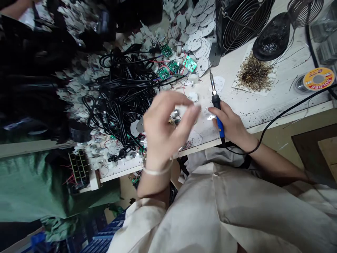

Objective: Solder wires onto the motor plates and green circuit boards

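A wire-guarded fan point(243, 24), a spool of solder point(318, 79), a heap of black cables point(123, 95), blue plastic crates point(105, 232).

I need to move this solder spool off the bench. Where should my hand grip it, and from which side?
Pinch the rim of the solder spool, coming from the bench's front edge. It seems to lie on its side with the yellow label up, so the round rim is the natural hold, and this approach should stay clear of the black cable running beside it.

We're riding on the person's head, looking down past the white smock point(207, 211) onto the desk point(263, 112), right up close, its edge tilting from 8 to 3 o'clock!
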Demonstrator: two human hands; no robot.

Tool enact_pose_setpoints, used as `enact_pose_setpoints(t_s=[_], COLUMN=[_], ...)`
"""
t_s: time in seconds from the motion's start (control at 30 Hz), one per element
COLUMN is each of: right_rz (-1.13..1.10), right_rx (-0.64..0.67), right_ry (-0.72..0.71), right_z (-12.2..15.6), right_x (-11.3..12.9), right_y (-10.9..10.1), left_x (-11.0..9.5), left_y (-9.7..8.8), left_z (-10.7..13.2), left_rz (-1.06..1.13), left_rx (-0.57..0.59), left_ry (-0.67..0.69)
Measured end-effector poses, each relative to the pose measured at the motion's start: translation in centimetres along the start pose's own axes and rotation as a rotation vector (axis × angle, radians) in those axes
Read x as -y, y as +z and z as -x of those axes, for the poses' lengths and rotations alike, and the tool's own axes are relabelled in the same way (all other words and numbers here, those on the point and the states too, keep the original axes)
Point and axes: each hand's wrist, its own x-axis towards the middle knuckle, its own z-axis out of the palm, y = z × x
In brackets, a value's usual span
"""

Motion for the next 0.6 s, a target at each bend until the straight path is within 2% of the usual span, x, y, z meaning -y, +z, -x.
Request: enact_pose_setpoints(t_s=[0.03,0.13,0.2,0.27,0.33,0.43,0.53,0.6], right_rz=[0.0,-0.011,-0.01,-0.003,0.004,-0.001,-0.025,-0.053], right_rx=[-0.003,0.002,0.009,0.018,0.022,0.019,0.019,0.01], right_ry=[0.003,0.023,0.03,0.03,0.027,0.031,0.039,0.059], right_z=[0.0,-0.1,-0.2,-0.3,-0.3,-0.3,-0.2,-0.3], right_x=[-0.1,-0.1,-0.2,-0.2,-0.2,-0.1,0.1,0.2], right_y=[0.1,0.3,0.5,0.7,0.8,0.8,0.5,0.1], left_x=[1.5,6.5,9.3,10.9,11.2,9.2,6.4,5.4], left_y=[0.8,3.5,5.0,5.8,5.8,4.1,1.8,0.9], left_z=[-1.7,-6.3,-8.3,-9.5,-9.9,-9.0,-6.0,-3.3], left_rz=[-0.205,-0.56,-0.625,-0.578,-0.551,-0.617,-0.524,-0.528], left_rx=[-0.006,0.075,0.123,0.126,0.138,0.234,0.374,0.502], left_ry=[0.056,-0.037,-0.074,-0.063,-0.075,-0.093,0.028,0.135])
